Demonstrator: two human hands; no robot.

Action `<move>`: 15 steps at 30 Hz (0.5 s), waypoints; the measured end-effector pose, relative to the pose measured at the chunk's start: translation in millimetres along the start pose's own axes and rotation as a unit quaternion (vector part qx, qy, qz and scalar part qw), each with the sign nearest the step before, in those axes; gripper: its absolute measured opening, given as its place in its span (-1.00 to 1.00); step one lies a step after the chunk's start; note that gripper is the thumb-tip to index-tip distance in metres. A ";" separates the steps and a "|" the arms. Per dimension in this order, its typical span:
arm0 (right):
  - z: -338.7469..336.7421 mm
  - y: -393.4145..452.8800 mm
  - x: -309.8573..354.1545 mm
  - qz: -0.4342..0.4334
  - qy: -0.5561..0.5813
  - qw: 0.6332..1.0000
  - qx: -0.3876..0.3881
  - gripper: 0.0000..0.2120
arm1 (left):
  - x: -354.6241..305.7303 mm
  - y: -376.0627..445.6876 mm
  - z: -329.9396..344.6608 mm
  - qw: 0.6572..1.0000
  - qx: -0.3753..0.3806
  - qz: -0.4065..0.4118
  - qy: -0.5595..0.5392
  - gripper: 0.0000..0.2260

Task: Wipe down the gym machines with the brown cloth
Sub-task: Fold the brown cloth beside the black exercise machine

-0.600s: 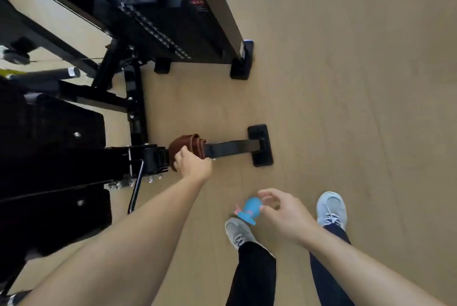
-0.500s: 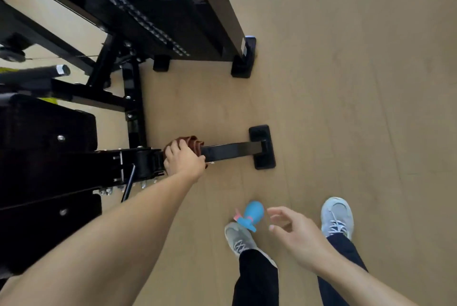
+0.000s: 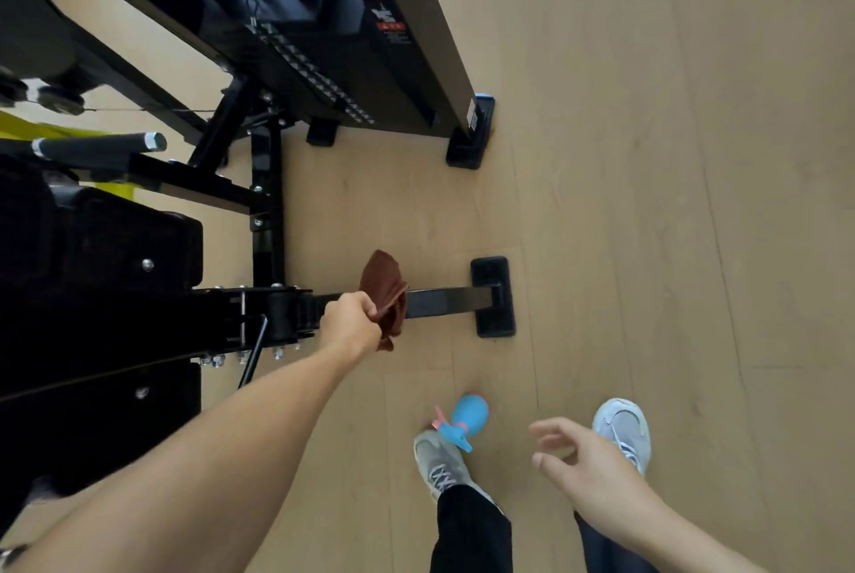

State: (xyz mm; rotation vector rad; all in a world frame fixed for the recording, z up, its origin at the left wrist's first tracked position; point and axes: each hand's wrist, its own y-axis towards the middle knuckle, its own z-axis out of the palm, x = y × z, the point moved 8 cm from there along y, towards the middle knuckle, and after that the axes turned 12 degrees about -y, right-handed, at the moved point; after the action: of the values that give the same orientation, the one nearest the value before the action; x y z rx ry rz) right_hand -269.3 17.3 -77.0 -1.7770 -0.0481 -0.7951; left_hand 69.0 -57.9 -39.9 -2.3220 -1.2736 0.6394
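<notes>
My left hand [image 3: 350, 321] grips the brown cloth [image 3: 383, 292], which hangs bunched over the black floor bar [image 3: 444, 302] of the gym machine [image 3: 115, 309]. The bar ends in a flat black foot [image 3: 492, 295] on the wooden floor. My right hand [image 3: 585, 468] hovers with fingers apart and holds nothing. A blue spray bottle [image 3: 462, 420] with a pink trigger stands on the floor beside my left shoe [image 3: 439, 461], a little to the left of my right hand.
A tall black weight-stack frame [image 3: 370, 40] stands at the back, its foot [image 3: 469, 142] on the floor. Black seat pads [image 3: 102, 258] and a padded handle [image 3: 102, 147] fill the left side. My right shoe [image 3: 622, 429] is near the right hand. Bare wooden floor lies to the right.
My right hand has let go of the blue spray bottle and drawn back to the right; the bottle now stands on the floor. My left hand has lifted the cloth off the bar, bunched.
</notes>
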 end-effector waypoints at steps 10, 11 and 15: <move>-91.0 -95.3 84.4 -0.029 0.094 0.987 -0.126 -0.49 | -98.3 -184.1 -60.2 0.933 0.189 0.110 -0.287 -0.62; -106.0 -116.6 101.7 -0.056 0.060 0.987 -0.141 -0.44 | -109.0 -202.7 -76.9 0.928 0.210 0.138 -0.277 -0.64; -143.3 -188.6 173.1 -0.157 -0.170 0.950 -0.207 -0.46 | -143.9 -278.5 -141.8 0.904 0.253 0.217 -0.270 -0.77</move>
State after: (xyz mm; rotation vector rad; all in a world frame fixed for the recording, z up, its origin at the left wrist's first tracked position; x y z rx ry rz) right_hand -283.0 -97.5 192.7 -2.3320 -0.4304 -0.7479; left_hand -104.3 -62.4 257.3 -2.0371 -0.6345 1.6353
